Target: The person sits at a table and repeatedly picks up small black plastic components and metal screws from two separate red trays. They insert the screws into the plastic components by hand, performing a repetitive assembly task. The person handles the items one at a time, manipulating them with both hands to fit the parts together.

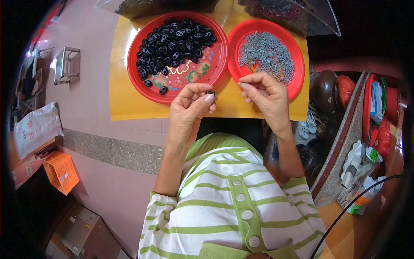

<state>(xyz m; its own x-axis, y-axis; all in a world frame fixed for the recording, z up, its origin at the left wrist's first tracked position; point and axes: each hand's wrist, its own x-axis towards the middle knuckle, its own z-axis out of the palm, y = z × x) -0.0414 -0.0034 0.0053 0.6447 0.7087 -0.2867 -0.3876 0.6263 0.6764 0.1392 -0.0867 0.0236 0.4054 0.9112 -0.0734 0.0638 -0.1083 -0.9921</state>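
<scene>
Nearest to you, your left hand [189, 105] is raised just above the near edge of the table [129, 103], its grip pressed together on one small black oval piece [211, 93] held between thumb and forefinger at the fingertips. Your right hand [265, 93] sits beside it, close but apart, fingers curled inward with thumb and forefinger pressed together; whether a small grey piece is caught between them cannot be told, as anything there is too small to see.

Judgement on the step in hand: you appear to be at the joining stage, one black piece presented in the left hand and the right hand brought in to meet it. The next move, as I judge it, calls for fine alignment of the two fingertips over a small hole, with the black piece held steady and not rotated. The risk is a dropped piece at the table edge.

Beyond the hands, two containers stand on the yellow table surface, side by side and nearly touching. The large red tray [151, 88] on your left holds a heap of black oval pieces [172, 43] massed toward its far side, a few strays lying near the front rim, and a printed pattern showing on its bare floor. The smaller red tray [297, 64] on your right holds a spread of small grey metal pieces [267, 54].

Farthest off, clear plastic bags [310, 17] lie at the table's far edge, contents dark and indistinct.
</scene>
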